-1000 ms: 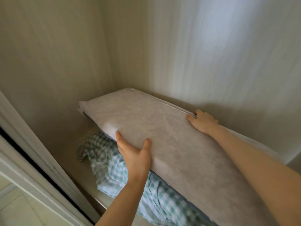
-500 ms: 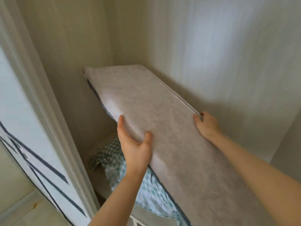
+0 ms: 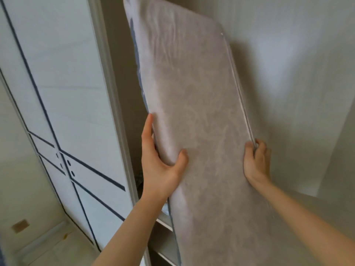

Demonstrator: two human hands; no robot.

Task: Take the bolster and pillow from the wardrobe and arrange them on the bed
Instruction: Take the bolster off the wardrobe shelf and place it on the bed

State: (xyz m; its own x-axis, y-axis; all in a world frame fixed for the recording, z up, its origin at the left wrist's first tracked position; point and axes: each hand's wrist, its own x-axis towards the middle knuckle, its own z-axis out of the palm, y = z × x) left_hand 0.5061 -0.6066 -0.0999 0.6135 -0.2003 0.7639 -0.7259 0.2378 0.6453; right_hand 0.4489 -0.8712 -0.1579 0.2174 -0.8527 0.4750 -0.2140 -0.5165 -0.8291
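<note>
A long, flat, pale grey bolster (image 3: 192, 104) with a blue underside edge stands tilted steeply up inside the wardrobe, its far end high near the top of the view. My left hand (image 3: 159, 162) grips its left edge, thumb on the top face and fingers behind. My right hand (image 3: 256, 162) clasps the right edge along the white zipper seam. The pillow is not in sight; the bolster hides the shelf beneath.
The wardrobe's white door (image 3: 63, 96) with dark blue line trim stands to the left, its frame (image 3: 113, 104) close beside the bolster. The beige wardrobe back wall (image 3: 288, 73) is right behind. A lower shelf edge (image 3: 163, 223) shows below. Pale floor (image 3: 48, 244) lies at bottom left.
Both hands have lifted the bolster off the checked bedding and tipped it from nearly flat to steeply upright. The view has swung left, bringing the wardrobe door into sight.
</note>
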